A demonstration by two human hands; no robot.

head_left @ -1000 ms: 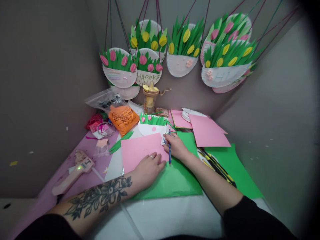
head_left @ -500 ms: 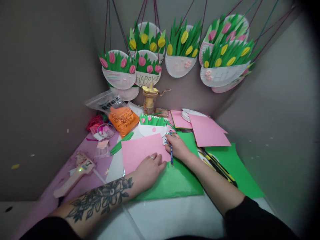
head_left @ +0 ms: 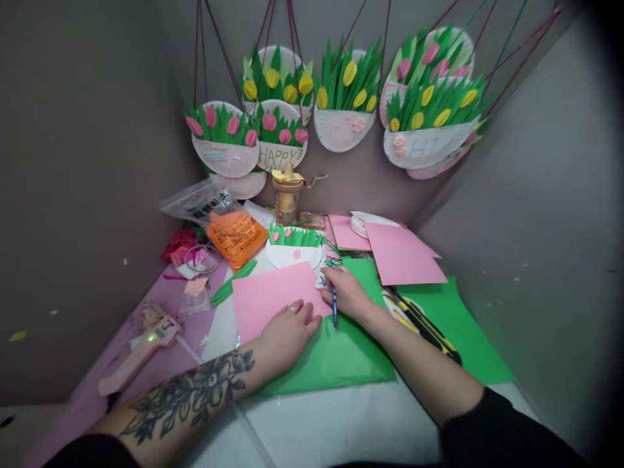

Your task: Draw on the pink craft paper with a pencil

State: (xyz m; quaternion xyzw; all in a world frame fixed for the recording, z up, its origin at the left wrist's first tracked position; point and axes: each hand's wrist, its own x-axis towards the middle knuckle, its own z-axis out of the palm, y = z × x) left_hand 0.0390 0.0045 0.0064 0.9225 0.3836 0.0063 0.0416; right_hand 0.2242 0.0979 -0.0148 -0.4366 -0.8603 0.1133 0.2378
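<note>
A pink sheet of paper (head_left: 266,296) lies over a larger green sheet (head_left: 361,357) on the table. Spread flat, my left hand (head_left: 292,331) presses on the pink sheet's lower right part, fingers apart. My right hand (head_left: 345,290) is closed at the sheet's right edge. It grips a blue pencil (head_left: 334,305), which points toward me, and at its fingertips a small white block with blue marks (head_left: 321,279) that looks like an eraser. Just behind the pink sheet lies a white half-round plate (head_left: 277,257) with green paper grass and pink paper flowers.
At left are a glue gun (head_left: 146,348) with a green light, an orange bag (head_left: 237,235) and green paper strips (head_left: 234,283). Black-and-yellow tools (head_left: 429,328) and more pink sheets (head_left: 402,253) lie at right. Paper-plate flower baskets (head_left: 345,130) hang on strings behind.
The view has shifted slightly, so everything sits a little further left. Both hands keep nearly the same place and hold on the paper and pencil.
</note>
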